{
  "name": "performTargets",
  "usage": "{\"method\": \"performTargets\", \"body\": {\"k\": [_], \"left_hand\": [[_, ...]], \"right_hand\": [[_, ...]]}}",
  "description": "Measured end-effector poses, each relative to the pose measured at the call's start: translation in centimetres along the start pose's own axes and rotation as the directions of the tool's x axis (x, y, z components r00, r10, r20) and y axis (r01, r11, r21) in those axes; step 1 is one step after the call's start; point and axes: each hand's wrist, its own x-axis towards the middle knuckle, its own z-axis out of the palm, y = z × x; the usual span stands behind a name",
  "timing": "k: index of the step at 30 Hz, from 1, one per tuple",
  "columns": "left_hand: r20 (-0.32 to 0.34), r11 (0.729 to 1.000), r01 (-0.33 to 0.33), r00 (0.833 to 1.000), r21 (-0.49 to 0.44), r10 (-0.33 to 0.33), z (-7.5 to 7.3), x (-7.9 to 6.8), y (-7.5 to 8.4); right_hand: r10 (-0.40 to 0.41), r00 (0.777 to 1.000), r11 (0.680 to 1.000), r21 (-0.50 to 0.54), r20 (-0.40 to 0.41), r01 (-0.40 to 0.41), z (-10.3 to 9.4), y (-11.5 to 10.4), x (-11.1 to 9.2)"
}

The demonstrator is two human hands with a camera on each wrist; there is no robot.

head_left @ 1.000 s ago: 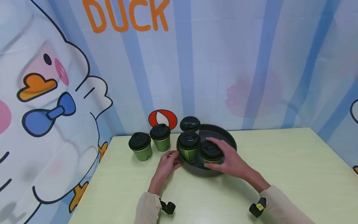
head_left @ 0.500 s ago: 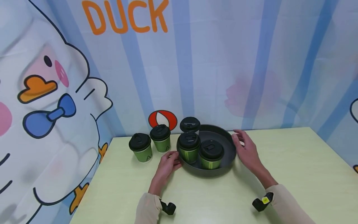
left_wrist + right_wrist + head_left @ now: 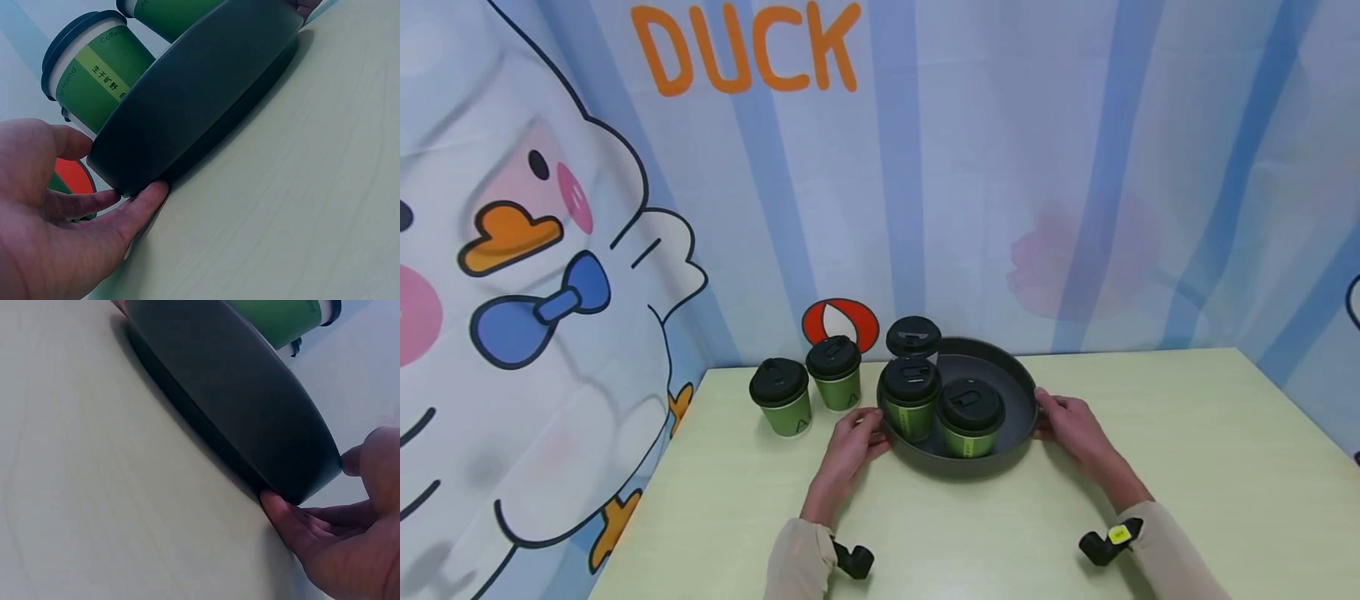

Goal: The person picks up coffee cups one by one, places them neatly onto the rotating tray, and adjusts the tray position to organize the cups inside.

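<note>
A dark grey round pan sits between both hands. My left hand grips its left side, and in the left wrist view the thumb is at the rim with fingers at the lower edge. On the opposite side, my right hand holds the pan the same way, fingertips tucked at its bottom edge. Inside stand two green paper coffee cups with black lids, one front left and one front right. Behind them is a third black-lidded cup, its body mostly hidden.
Two more green coffee cups, one nearer and one farther back, stand on the pale table left of the pan. A cartoon duck backdrop hangs right behind the table's rear edge.
My right hand has let go of the front right cup inside the pan, moved right and come down onto the pan's right side. The left hand has stayed at the pan's left side.
</note>
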Motion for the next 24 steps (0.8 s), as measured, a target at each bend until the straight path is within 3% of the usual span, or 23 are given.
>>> {"method": "performTargets", "body": {"k": [8,14,24], "left_hand": [[0.011,1.0,-0.018,1.0,0.011,0.017,0.0,-0.1,0.1],[0.011,1.0,-0.026,1.0,0.016,0.026,0.1,-0.3,0.2],[-0.006,0.999,-0.024,1.0,0.036,0.024,0.0,-0.2,0.0]], "right_hand": [[-0.005,0.992,0.99,0.14,0.128,-0.013,-0.8,0.0,-0.2],[-0.014,0.955,0.987,0.156,0.297,-0.033,-1.9,-0.2,-0.8],[0.014,0.962,0.985,0.16,0.272,-0.059,-1.4,-0.4,-0.6]]}}
